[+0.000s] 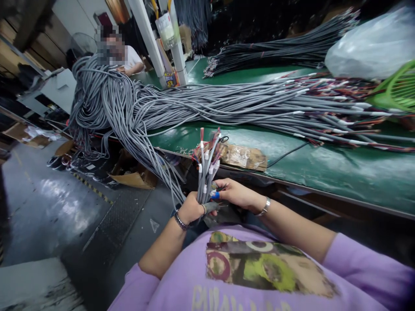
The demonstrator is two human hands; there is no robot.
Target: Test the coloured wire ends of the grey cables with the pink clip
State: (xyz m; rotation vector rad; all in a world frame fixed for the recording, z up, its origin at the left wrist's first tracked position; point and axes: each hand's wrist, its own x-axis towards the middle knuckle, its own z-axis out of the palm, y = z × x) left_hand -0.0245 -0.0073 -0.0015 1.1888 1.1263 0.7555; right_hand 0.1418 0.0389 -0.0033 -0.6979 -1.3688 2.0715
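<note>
My left hand [192,208] is wrapped round a bunch of grey cables [201,181], whose ends point up with white sleeves and loose red, dark and white wires. From this fist the cables run back up to the left, over the table edge. Beside the bunch, on its right, my right hand [236,193] is closed with fingertips pinched on thin dark wires [222,187]; blue tape shows on a finger. A wooden block [244,156] wrapped in clear tape lies at the table edge, just beyond the cable ends.
Many long grey cables [207,101] cover the green table [301,162], heaped at the left end. Behind them lie black cables [275,51], a plastic bag [372,45] and a green basket [398,90]. A co-worker [131,58] sits beyond the heap. A cardboard box [134,170] is below.
</note>
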